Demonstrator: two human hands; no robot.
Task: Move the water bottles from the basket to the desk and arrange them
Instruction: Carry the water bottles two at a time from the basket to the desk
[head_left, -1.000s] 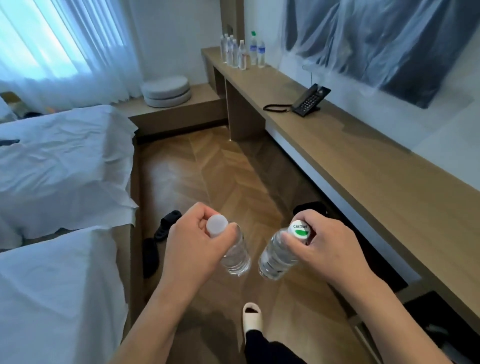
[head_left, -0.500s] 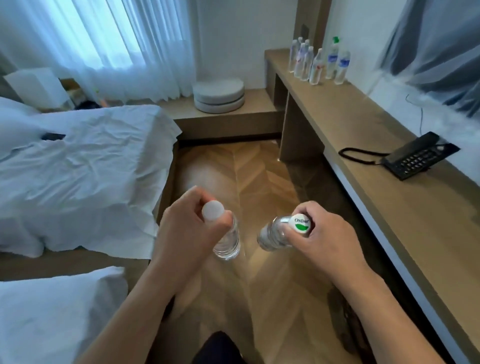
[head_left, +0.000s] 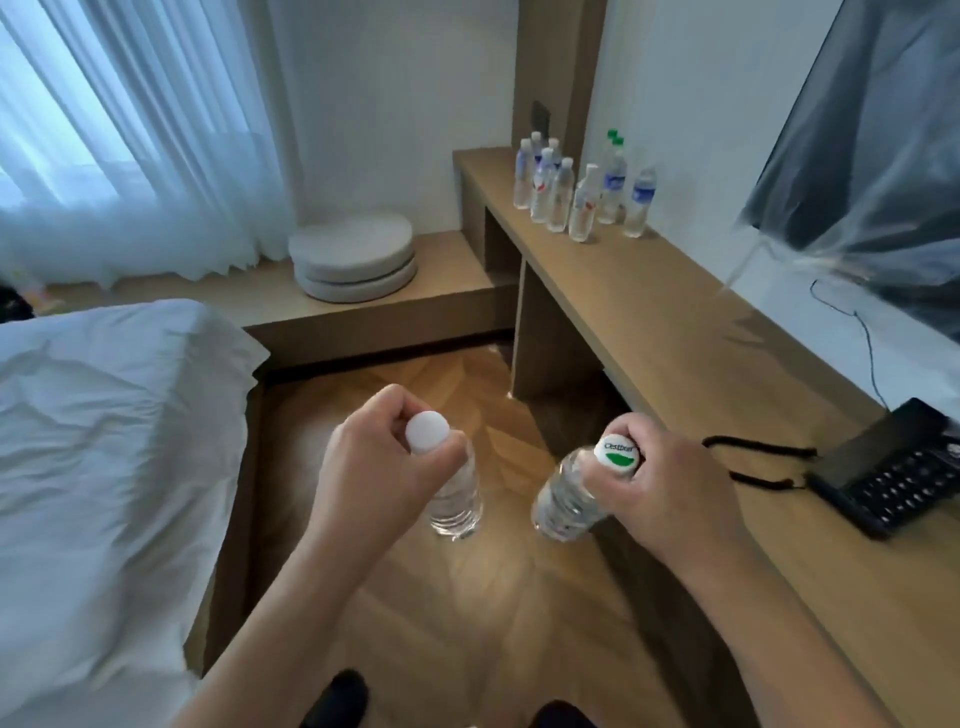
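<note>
Bed (head_left: 104, 441) at left, white sheets rumpled. Long wooden counter (head_left: 675, 332) along right wall. Black phone (head_left: 893, 467) set on counter's near part. Bottle cluster (head_left: 576, 192) stood upright at counter's far end; blue and red labels seen, writing too small to read. Two bottles held over floor, near counter's edge: plain-capped bottle (head_left: 454, 499) gripped at neck by left hand (head_left: 384, 467); second bottle (head_left: 569, 493) gripped by right hand (head_left: 670, 488), cap marked "C'estbon" above green leaf.

a long wooden desk (head_left: 649, 317) carries a cluster of upright water bottles (head_left: 576, 192) and a black telephone (head_left: 893, 467).
</note>
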